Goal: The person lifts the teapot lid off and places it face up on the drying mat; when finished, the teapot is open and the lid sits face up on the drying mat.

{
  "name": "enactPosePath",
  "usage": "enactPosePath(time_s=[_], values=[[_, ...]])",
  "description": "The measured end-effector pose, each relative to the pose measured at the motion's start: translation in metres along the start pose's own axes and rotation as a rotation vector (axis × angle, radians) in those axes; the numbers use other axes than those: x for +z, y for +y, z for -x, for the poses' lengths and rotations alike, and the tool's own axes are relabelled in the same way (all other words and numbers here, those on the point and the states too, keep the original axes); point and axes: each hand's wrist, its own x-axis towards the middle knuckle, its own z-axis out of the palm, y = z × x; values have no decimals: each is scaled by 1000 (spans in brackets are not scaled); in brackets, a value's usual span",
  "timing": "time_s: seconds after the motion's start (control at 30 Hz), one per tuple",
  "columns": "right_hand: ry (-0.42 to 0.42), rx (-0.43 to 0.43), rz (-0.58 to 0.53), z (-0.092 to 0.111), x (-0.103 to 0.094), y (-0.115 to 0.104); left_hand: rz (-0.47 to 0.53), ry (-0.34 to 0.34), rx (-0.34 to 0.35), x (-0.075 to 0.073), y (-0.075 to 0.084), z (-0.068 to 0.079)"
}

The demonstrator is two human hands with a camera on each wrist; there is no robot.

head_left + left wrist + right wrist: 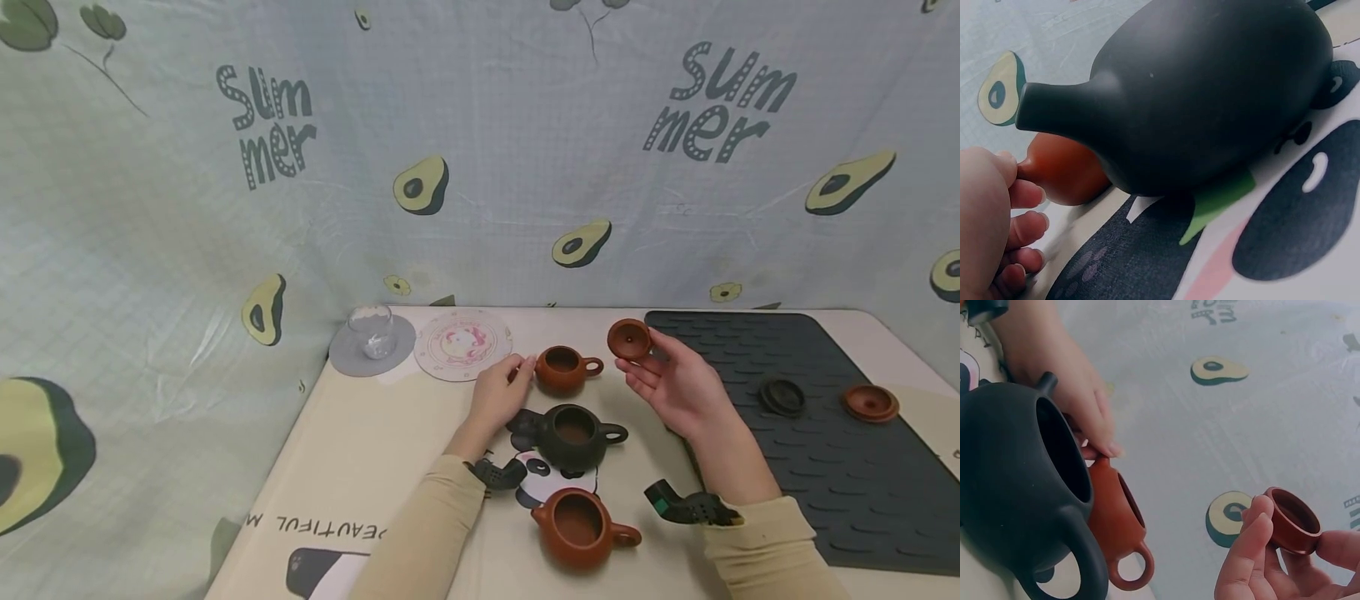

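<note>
Three lidless teapots stand in a column on the table. My left hand pinches the spout of the farthest, a small reddish-brown teapot. Nearer is a black teapot, which looms large in both wrist views. Closest to me stands another reddish-brown teapot. With fingertips and thumb, my right hand holds a small reddish-brown teapot lid in the air, right of the far teapot. Its hollow underside faces me in the head view.
On the right lies a dark ribbed mat, bearing a black lid and a reddish-brown lid. A clear glass cup stands on a grey coaster at the back left. Beside it lies a pink-patterned round mat. A printed curtain hangs behind.
</note>
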Motion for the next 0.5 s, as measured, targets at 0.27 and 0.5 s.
enactPosePath(time_s=[0.27,0.5], values=[[29,12,-52,6,-4,-6,0,-6,-3,0,0,1],[73,-143,96,11,-27,-21,3,-4,-2,0,0,0]])
